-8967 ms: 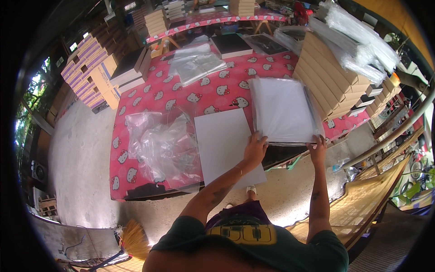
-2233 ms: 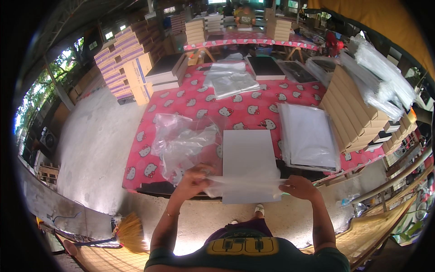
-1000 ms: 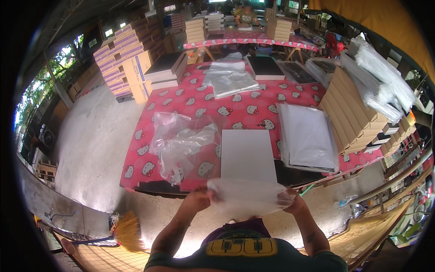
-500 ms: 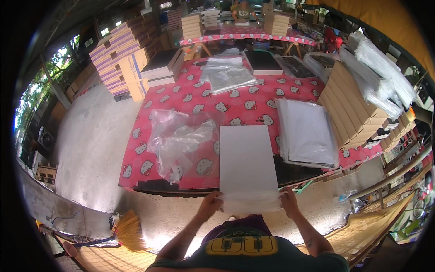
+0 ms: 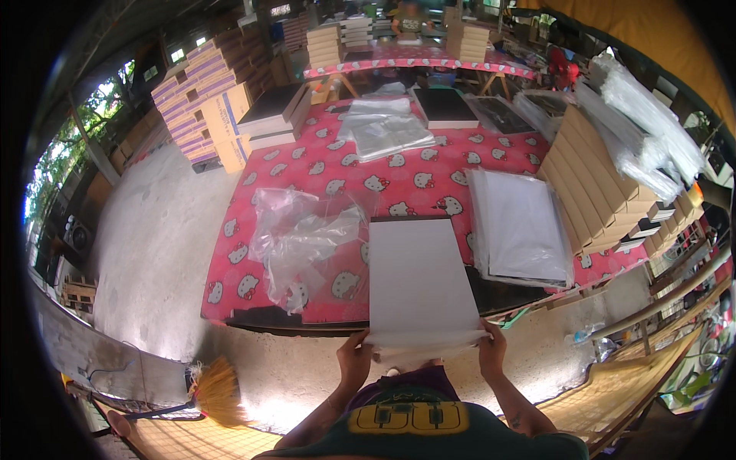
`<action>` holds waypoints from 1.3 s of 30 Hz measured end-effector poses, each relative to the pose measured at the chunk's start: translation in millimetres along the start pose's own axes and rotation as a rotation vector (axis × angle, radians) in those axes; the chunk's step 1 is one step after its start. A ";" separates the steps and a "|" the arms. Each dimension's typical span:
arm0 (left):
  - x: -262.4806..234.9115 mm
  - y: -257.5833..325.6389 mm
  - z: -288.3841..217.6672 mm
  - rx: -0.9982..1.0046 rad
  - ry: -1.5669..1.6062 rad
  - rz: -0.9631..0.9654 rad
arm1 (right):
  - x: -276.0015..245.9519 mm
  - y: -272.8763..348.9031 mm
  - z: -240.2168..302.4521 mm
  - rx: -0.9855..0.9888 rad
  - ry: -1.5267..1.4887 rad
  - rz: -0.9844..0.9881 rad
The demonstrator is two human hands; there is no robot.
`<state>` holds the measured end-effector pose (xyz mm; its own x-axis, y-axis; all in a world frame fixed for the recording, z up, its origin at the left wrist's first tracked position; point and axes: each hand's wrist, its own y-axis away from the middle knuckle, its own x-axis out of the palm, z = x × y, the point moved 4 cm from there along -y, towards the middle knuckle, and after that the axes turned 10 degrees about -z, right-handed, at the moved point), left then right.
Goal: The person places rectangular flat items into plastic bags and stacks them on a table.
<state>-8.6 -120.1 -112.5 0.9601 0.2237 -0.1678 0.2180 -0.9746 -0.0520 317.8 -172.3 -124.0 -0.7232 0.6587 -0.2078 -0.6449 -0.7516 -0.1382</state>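
Observation:
A white rectangular sheet lies lengthwise at the table's near edge, with a dark strip showing along its far end. Thin translucent plastic, seemingly the end of a sleeve, extends past its near end and overhangs the table edge. My left hand is closed on the plastic at the near left corner. At the near right corner, my right hand grips it too. Crumpled clear plastic rests to the left. On the right is a stack of white sheets in clear plastic.
The table's pink patterned cover carries flat clear bags and a black-topped stack farther back. Brown cartons with plastic bundles stand right. Boxes are piled left; a broom is below. A person sits far back.
The white sheet's far end has shifted slightly toward me, and a dark strip now shows there. Both hands have come a little nearer to my body, still holding the plastic.

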 end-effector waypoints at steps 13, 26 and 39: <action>-32.0 -57.0 -186.4 -0.208 1.112 0.409 | -22.7 -55.9 193.2 0.130 -0.998 0.475; 25.5 -128.2 81.2 -0.650 1.113 0.235 | 67.8 -92.6 16.0 0.769 -1.032 0.390; 56.9 -120.7 -92.1 0.177 0.497 0.164 | 63.2 -97.8 12.9 0.685 -1.096 0.343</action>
<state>35.8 9.0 -25.1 0.9556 -0.0056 0.2948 0.0673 -0.9693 -0.2366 332.0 -56.8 -111.1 -0.4878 0.3708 0.7903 -0.1516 -0.9275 0.3416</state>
